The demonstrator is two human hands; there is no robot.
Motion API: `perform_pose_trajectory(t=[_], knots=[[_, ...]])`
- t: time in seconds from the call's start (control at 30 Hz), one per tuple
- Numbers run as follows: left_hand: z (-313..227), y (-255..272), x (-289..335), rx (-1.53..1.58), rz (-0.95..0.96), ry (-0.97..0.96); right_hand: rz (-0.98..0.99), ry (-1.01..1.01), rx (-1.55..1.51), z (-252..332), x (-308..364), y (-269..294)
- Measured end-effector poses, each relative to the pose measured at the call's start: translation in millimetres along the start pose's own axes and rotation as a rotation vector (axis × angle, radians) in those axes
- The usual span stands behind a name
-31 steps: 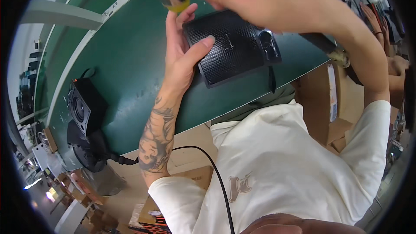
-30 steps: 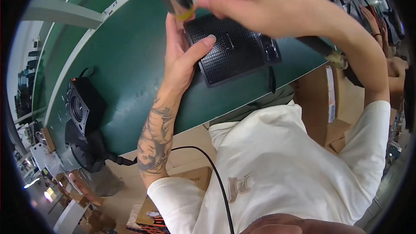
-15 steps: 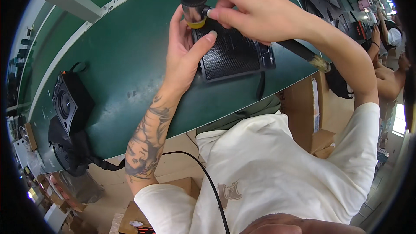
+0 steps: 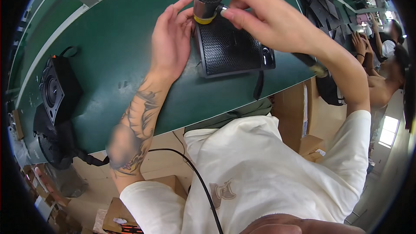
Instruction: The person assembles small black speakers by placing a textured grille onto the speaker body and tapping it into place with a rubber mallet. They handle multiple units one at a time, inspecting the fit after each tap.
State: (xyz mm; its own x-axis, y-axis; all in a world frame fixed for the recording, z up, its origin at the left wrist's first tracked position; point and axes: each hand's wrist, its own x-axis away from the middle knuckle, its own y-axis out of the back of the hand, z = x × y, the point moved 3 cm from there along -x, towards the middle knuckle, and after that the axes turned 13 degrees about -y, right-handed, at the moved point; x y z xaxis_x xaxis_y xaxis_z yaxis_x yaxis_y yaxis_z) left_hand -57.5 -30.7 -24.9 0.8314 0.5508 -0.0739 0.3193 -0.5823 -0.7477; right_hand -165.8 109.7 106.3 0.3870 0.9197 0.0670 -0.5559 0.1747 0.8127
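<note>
A black speaker [image 4: 229, 54] with a textured grille face and a strap hanging from its near edge lies on the green table. Over its far left corner is a mallet [image 4: 207, 2], its head black on top, metal in the middle and yellow underneath. My right hand [image 4: 277, 21] grips the mallet by its handle close to the head; the dark handle runs out beneath the wrist to the right. Whether the yellow face touches the speaker I cannot tell. Beside the speaker's left edge, my left hand [image 4: 171, 45] is open with fingers extended, partly behind the mallet head.
Another black speaker [image 4: 60, 89], its round cone showing, stands at the table's left end next to a black bag [image 4: 52, 143]. Dark flat panels [image 4: 320, 4] are piled at the far right. Two people [image 4: 381, 60] are at the right. A cardboard box [image 4: 286, 112] sits below the table.
My left hand has let go of the speaker's left side; its thumb has lifted off the grille and the fingers have opened. The mallet and right hand have shifted slightly right in the picture.
</note>
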Motion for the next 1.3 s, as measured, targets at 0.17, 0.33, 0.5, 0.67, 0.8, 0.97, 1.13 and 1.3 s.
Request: perform_pose_trajectory(t=[0.17, 0.33, 0.5, 0.67, 0.8, 0.97, 1.13, 1.3], knots=[[0, 0, 0, -0.028, 0.022, 0.006, 0.061, -0.171, -0.179, 16, 14, 18], [6, -3, 5, -0.388, 0.184, -0.03, 0.208, 0.054, -0.063, 17, 44, -7], [0, -1, 5, -0.389, 0.215, -0.033, 0.187, 0.045, -0.087, 21, 49, -2], [1, -5, 5, -0.411, 0.215, -0.073, 0.234, 0.013, -0.101, 24, 56, -11], [-2, -5, 6, -0.415, 0.174, -0.044, 0.259, 0.04, -0.072, 27, 52, -7], [-2, -8, 7, -0.419, 0.196, -0.074, 0.212, 0.017, -0.114, 26, 62, 3], [2, -6, 5, -0.428, 0.17, -0.067, 0.234, 0.052, -0.07, 13, 69, -12], [1, -6, 6, -0.477, 0.152, -0.038, 0.091, -0.097, -0.127, -9, 84, 26]])
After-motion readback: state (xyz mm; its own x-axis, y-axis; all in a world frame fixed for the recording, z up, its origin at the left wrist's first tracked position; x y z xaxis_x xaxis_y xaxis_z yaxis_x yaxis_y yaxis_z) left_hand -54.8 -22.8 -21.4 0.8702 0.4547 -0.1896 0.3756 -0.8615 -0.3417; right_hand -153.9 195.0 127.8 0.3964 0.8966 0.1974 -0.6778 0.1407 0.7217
